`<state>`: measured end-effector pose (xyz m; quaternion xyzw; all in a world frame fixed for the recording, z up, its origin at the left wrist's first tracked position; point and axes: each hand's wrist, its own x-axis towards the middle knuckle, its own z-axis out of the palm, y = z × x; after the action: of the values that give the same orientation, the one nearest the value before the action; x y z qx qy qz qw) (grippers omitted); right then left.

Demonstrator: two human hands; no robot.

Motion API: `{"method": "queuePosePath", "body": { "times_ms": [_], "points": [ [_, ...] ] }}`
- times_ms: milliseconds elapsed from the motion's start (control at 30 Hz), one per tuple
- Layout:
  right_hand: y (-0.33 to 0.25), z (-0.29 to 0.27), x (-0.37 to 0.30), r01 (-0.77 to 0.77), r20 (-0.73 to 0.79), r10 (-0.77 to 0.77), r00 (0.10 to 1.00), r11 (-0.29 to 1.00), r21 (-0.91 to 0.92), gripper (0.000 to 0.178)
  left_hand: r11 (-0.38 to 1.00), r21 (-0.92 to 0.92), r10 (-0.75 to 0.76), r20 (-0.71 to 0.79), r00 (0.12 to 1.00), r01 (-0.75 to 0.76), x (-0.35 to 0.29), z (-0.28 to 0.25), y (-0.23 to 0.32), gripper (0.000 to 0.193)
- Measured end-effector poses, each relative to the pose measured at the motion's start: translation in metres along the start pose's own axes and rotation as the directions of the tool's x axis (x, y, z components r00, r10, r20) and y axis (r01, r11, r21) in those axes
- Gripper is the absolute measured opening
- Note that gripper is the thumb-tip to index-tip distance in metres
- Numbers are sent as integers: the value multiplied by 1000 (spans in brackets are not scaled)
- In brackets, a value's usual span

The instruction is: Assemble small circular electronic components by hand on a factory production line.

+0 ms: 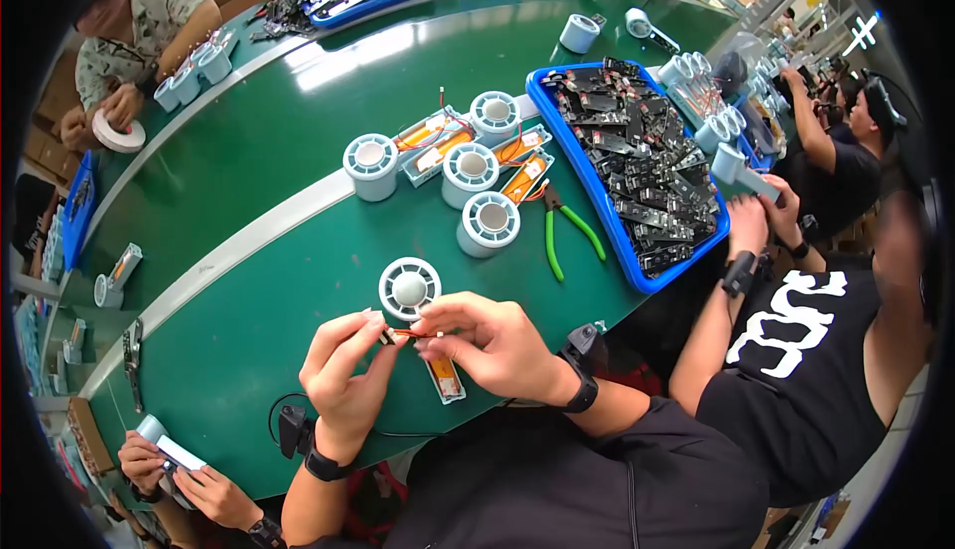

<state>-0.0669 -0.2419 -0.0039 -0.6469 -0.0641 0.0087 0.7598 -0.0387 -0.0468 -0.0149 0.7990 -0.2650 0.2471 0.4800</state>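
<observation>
My left hand (pixel 343 370) pinches a small connector at the end of thin red and black wires (pixel 406 333). My right hand (pixel 492 345) holds the same wires close beside it, over a flat white and orange battery pack (pixel 447 378) lying on the green table (pixel 259 330). A white tape spool (pixel 409 287) stands just beyond my fingers.
Three more white spools (pixel 472 173) and several orange battery packs (pixel 435 146) sit further out, with green-handled pliers (pixel 558 226) beside them. A blue tray (pixel 587 176) of black parts is at the right. Other people work at the right, lower left and far left.
</observation>
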Motion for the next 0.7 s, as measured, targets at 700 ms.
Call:
{"method": "queuePosePath", "body": {
  "times_ms": [700],
  "points": [
    [-16, 1, -2, -73, -59, 69, 996, 994, -77, 16, 988, -143, 96, 293, 951, -55, 17, -24, -4, 45]
  ]
}}
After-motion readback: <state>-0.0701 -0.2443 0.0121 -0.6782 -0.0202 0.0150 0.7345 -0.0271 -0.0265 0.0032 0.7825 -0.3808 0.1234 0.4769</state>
